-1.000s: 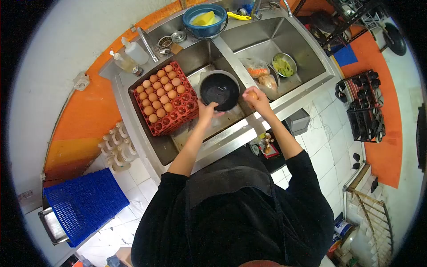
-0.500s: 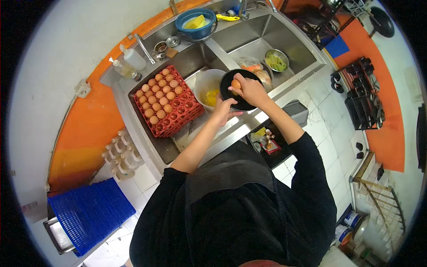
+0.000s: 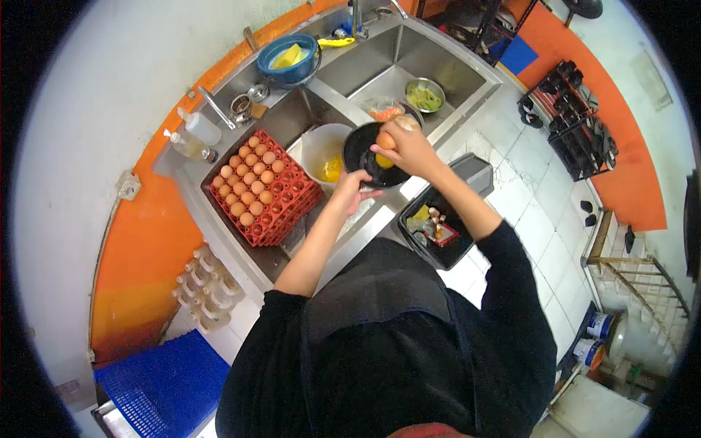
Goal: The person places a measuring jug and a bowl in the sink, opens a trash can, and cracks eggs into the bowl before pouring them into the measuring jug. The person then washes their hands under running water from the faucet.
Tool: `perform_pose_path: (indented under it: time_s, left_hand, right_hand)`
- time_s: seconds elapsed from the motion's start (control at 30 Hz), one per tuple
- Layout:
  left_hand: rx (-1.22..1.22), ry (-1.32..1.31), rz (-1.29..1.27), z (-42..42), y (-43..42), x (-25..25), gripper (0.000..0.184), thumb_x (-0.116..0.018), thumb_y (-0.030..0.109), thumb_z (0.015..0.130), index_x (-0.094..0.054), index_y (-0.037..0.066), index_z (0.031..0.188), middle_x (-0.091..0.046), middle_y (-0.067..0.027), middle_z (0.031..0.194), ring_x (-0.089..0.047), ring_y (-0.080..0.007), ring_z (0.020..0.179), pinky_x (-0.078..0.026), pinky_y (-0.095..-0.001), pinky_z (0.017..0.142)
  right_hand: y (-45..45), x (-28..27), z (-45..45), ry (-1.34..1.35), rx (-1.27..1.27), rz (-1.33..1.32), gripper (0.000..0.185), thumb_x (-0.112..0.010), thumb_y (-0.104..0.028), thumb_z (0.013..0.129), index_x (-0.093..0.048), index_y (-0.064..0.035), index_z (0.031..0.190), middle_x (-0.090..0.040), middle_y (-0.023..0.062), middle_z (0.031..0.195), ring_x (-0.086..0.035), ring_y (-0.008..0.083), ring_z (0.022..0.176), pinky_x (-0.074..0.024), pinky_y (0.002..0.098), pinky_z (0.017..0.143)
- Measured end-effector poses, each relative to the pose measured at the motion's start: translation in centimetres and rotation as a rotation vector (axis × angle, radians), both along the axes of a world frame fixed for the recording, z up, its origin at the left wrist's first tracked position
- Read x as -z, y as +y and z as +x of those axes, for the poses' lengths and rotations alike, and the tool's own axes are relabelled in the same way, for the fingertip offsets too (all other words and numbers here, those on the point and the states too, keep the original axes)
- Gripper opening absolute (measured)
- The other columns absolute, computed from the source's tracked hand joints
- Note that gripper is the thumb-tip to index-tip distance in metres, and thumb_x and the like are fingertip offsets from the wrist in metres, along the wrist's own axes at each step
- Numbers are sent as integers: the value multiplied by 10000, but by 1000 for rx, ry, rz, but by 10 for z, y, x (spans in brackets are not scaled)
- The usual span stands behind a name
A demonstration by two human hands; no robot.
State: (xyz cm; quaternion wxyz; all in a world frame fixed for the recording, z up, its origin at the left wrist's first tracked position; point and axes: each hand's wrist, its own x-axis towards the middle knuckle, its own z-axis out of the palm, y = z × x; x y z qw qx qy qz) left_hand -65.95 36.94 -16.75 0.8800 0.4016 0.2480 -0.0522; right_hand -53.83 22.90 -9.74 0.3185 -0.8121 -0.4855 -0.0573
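Brought the egg [image 3: 385, 139] from beside the black bowl [image 3: 357, 151], a second ago, to just over it. Moved the black bowl to the side too, baring more of the pale bowl [image 3: 315, 144] and the yellow stuff [image 3: 331, 171] in it. Curled the right hand [image 3: 411, 151] in a snug grip around the egg, over a yolk [image 3: 383, 160]. Held the black bowl's near rim with the left hand [image 3: 352, 194], thumb on top.

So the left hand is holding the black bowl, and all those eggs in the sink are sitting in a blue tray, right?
Not quite: the tray is red, not blue, as the head view shows. The left hand does hold the black bowl, and the eggs do sit in the sink.
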Motion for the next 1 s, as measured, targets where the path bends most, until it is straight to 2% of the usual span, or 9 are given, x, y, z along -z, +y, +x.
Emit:
perform_pose_path:
  time_s: [0.2,0.33,0.4,0.47,0.57,0.73,0.8,0.93,1.0]
  left_hand:
    - [42,26,112,-15,35,7,475,-485,11,734,-446,-46,1204,-589,-164,1080,-632,-278,920,-585,-410,706]
    - [-155,40,222,-15,64,8,606,-475,-69,689,-354,-35,1282,-514,-177,1176,-618,-323,952,-593,-475,721]
    - [-367,45,503,-3,81,43,605,-500,-47,678,-366,-30,1268,-472,-240,1208,-546,-377,1087,-566,-473,784]
    - [-356,11,1373,15,113,109,662,-560,-27,680,-335,-5,1302,-445,-253,1205,-448,-425,1180,-470,-475,926]
    - [-370,60,1497,26,111,84,719,-561,-53,670,-322,57,1340,-411,-249,1191,-471,-438,1092,-410,-464,943]
    - [-31,176,1809,44,100,95,687,-610,55,729,-360,125,1366,-404,-192,1255,-465,-404,1133,-508,-427,850]
    - [-74,191,2031,51,90,120,684,-604,105,746,-362,133,1385,-416,-184,1256,-459,-389,1151,-521,-411,834]
    - [-361,309,1953,45,67,133,676,-565,96,774,-336,116,1410,-430,-194,1198,-445,-375,1126,-393,-475,938]
    - [-507,373,1799,43,59,124,730,-602,83,737,-316,105,1408,-423,-198,1191,-440,-383,1119,-369,-478,947]
  right_hand:
    - [-66,32,-29,456,421,305,279,-678,-251,844,-578,-19,961,-620,132,796,-590,194,734,-467,309,702]
    - [-129,99,-46,310,631,149,302,-718,-247,794,-562,-19,917,-598,173,804,-579,324,722,-468,378,693]
    - [-167,148,-49,406,654,-106,389,-743,-271,756,-570,-13,992,-610,203,930,-593,365,852,-471,409,754]
    - [-211,209,-51,388,582,-349,860,-810,-323,650,-386,-62,1351,-456,265,1264,-448,427,1166,-396,458,978]
    - [-201,193,-42,271,838,-531,872,-782,-204,658,-331,-61,1391,-386,286,1322,-403,448,1203,-328,482,1039]
    - [-53,90,-5,41,395,8,514,-662,-79,778,-474,10,1249,-504,210,1215,-440,375,1160,-330,451,1001]
    - [40,59,-20,245,110,174,415,-679,-89,781,-539,3,1161,-544,161,1110,-506,323,1036,-391,419,929]
    - [212,60,-69,535,-515,-155,382,-703,-134,787,-587,-45,1141,-649,137,1045,-658,206,866,-510,301,754]
    - [276,119,-98,553,-648,-260,423,-716,-143,759,-579,-54,1149,-655,143,960,-660,225,789,-518,317,725]
